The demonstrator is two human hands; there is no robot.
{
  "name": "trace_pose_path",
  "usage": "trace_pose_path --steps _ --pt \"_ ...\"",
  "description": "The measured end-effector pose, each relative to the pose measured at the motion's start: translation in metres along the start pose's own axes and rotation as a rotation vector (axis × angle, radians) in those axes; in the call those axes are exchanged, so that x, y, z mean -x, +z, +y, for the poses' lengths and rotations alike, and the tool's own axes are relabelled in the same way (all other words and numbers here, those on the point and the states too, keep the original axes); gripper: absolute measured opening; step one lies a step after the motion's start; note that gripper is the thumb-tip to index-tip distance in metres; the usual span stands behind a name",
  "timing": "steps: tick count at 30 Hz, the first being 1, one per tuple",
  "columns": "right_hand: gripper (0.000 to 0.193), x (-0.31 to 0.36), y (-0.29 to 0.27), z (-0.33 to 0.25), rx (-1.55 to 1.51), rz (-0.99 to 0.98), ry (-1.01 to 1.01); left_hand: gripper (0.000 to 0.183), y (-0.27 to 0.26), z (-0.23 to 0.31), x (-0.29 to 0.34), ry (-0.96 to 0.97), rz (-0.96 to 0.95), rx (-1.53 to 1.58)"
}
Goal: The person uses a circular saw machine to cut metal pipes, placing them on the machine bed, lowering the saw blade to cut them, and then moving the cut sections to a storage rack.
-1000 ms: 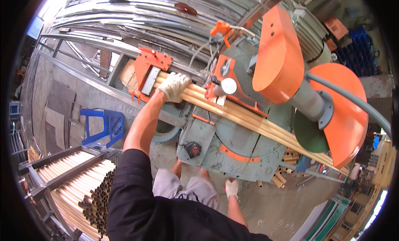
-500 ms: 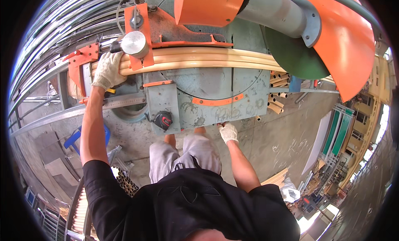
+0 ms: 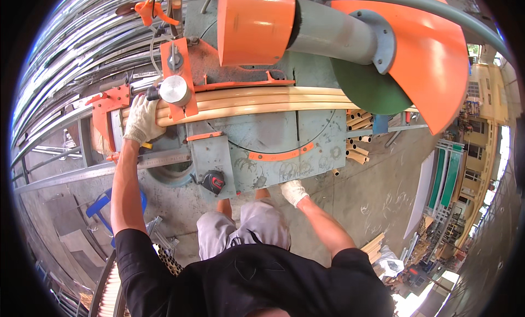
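Small pale lettering shows on the face of the red-and-black tape measure (image 3: 213,182), which sits on a plate at the near left of the grey-green worktop (image 3: 262,132). Dark handwriting and ring-shaped scrawls mark the worktop's near part, and the orange arc (image 3: 281,153) above them bears tiny marks. The metal strip (image 3: 109,168) at the left carries a fine scale (too small to read here), and pale scribbles cross the concrete floor (image 3: 355,180).

The bundle of cream tubes (image 3: 246,101) lies lengthwise across the far part of the worktop, passing beneath the orange clamp plate (image 3: 191,107) with its round metal knob (image 3: 175,90). Toward the right, it runs out of sight at the green disc (image 3: 366,87). The gloved left hand (image 3: 143,120) lies over the tubes' left stretch, just left of the clamp plate, its fingers bent across them; how tightly they close I cannot tell. The gloved right hand (image 3: 294,192), well apart from the tubes, is at the worktop's near edge; its fingertips are partly hidden, so whether they hold anything cannot be told.
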State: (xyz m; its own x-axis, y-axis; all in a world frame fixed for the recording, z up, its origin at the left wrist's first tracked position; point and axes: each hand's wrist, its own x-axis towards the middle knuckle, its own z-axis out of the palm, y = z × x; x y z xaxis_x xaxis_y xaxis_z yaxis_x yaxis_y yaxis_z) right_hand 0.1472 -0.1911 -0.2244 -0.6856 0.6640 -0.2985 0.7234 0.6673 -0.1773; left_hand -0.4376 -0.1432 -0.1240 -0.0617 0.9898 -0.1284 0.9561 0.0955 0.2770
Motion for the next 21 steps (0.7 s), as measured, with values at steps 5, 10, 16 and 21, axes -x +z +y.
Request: trace_pose_path --steps 5,10,16,21 --pt "0.036 0.005 -0.021 -0.011 0.011 -0.521 0.236 0.078 0.008 0.007 -0.004 0.087 0.155 -0.057" --pt "0.035 -0.014 -0.328 -0.080 -0.821 -0.698 0.440 0.092 -0.006 0.036 0.001 -0.180 -0.086 -0.348" --pt "0.041 0.039 -0.690 -0.084 -0.924 1.471 -0.265 0.095 -0.001 0.053 0.057 -0.405 0.046 -0.267" --pt "0.054 -0.006 -0.800 -0.105 -1.210 0.857 -0.500 0.095 0.027 0.128 0.164 -0.316 0.423 0.075"
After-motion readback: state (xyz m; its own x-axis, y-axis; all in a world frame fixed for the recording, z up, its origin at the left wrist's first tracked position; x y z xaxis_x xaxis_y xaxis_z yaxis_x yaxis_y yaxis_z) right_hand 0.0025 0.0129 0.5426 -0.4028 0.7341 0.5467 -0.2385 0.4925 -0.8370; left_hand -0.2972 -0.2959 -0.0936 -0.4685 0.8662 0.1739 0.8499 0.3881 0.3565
